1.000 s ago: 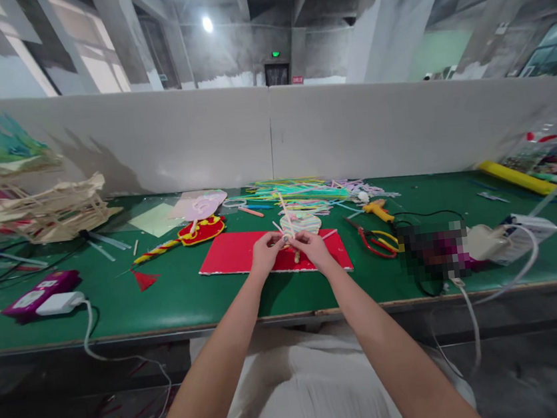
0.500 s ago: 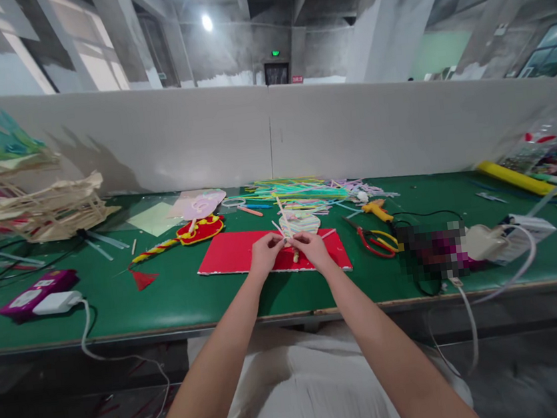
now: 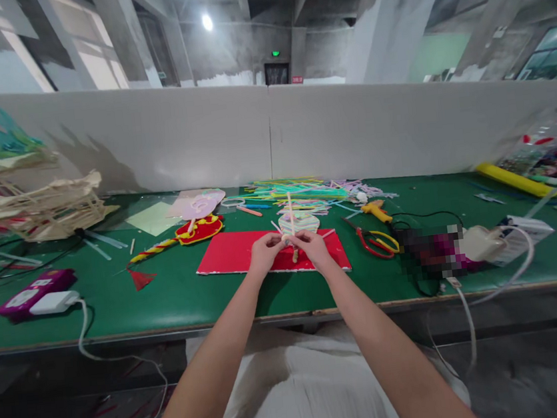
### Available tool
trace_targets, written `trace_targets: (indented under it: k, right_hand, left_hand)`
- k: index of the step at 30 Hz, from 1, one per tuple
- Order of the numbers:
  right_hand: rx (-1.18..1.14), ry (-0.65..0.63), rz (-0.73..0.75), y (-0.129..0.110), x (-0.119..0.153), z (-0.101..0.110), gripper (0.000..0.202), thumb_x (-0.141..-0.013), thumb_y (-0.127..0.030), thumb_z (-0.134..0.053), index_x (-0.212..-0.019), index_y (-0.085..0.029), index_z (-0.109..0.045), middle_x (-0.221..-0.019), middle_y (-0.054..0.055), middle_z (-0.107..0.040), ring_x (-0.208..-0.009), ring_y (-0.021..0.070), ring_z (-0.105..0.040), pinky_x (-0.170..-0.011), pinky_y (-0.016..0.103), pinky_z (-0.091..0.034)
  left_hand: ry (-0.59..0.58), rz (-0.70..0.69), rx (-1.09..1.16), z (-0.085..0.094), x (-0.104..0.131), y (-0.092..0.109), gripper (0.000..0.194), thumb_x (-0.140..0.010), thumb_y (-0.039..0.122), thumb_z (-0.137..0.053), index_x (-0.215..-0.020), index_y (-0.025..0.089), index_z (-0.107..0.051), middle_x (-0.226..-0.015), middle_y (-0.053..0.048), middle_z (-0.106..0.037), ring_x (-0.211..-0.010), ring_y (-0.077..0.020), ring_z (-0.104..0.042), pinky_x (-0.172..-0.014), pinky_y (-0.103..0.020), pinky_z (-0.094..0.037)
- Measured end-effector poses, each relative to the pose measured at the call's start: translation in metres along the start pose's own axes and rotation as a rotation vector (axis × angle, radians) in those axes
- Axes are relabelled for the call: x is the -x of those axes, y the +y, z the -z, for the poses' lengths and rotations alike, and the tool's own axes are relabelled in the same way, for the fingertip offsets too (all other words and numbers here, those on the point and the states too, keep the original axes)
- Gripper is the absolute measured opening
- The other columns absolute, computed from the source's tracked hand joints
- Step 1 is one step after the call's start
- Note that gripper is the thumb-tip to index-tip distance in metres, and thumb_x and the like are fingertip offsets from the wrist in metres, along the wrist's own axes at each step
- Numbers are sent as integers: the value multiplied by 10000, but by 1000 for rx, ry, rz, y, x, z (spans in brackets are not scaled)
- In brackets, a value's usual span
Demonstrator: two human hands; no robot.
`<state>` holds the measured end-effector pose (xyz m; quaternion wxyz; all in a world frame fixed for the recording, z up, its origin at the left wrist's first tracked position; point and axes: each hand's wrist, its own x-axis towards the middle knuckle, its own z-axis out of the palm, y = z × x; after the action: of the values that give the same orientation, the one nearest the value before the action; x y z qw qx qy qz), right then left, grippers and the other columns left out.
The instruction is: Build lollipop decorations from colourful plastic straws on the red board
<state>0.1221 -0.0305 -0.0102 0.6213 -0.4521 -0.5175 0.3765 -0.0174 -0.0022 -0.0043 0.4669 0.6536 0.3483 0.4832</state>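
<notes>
Both hands meet over a red board (image 3: 228, 251) in front of me. My left hand (image 3: 266, 250) and my right hand (image 3: 313, 245) pinch a thin pale strip (image 3: 291, 211) between their fingertips, and its free end points up. Just behind the fingers lies a striped, rounded piece (image 3: 300, 222) in pale colours, with a short wrapped stem (image 3: 294, 255) showing between the hands. Whether the strip is joined to this piece cannot be made out.
Colourful strips (image 3: 301, 193) lie behind the board. Red-handled pliers (image 3: 375, 241) and a yellow glue gun (image 3: 377, 211) are at right. A red and yellow fan-like ornament (image 3: 200, 229), a purple box (image 3: 41, 293) and a wooden model (image 3: 57, 207) stand left.
The pale strip has swung from leaning left to nearly upright. Both hands have stayed at almost the same place, still pinching.
</notes>
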Motion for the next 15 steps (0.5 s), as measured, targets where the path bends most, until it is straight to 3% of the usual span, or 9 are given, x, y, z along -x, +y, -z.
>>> trace_targets:
  k: [8,15]
  right_hand:
    - [-90,-120,-105,1,2,0,266,-615,-421,-608,-620,-181,-495,-522,-53,-509,-340,89,-473,-345,228,-400]
    - [-151,-147,-124,2,2,-1,247,-619,-391,-619,-621,-165,-520,-535,-27,-540,-399,94,-492,-351,225,-432]
  left_hand:
    - [108,-23,-71,1,-1,-1,229,-643,330,-584,-775,144,-617,-691,-33,-631,-652,-137,-577,-628,-245,-455]
    - [135,-71,-195,3,-1,-1,205,-665,331,-554,-745,154,-623,-665,-22,-624,-617,-125,-562,-600,-229,-437]
